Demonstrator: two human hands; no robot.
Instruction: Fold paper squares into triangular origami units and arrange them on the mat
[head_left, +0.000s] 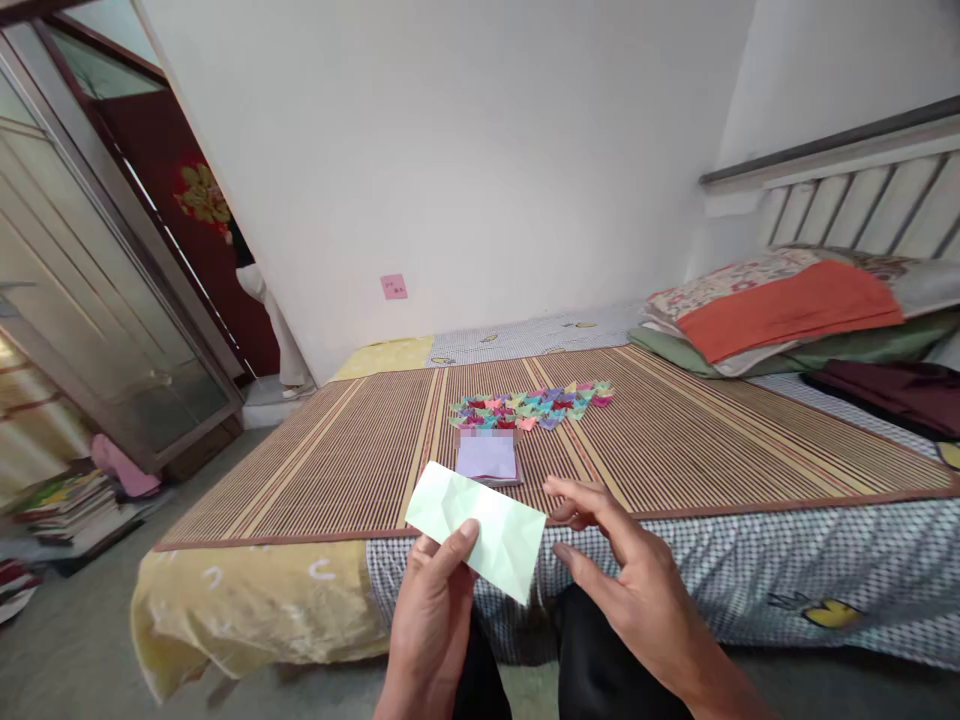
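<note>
My left hand [437,600] pinches a pale green sheet of paper [491,525] by its lower left edge, thumb on top. The paper is a creased rectangle, tilted down to the right. Just off its right end is my right hand [626,565], thumb and fingers apart, holding nothing. Beyond the paper, a stack of pale lilac paper [486,456] lies on the striped mat [360,450]. Behind that stack spreads a cluster of small folded paper pieces [536,405] in many colours.
The mat covers a bed with a checked sheet [750,570] and a yellow one [262,600]. Pillows [787,305] and dark folded cloth [889,395] lie at right. Books [71,510] are stacked on the left floor. A person [274,310] stands partly hidden at the doorway.
</note>
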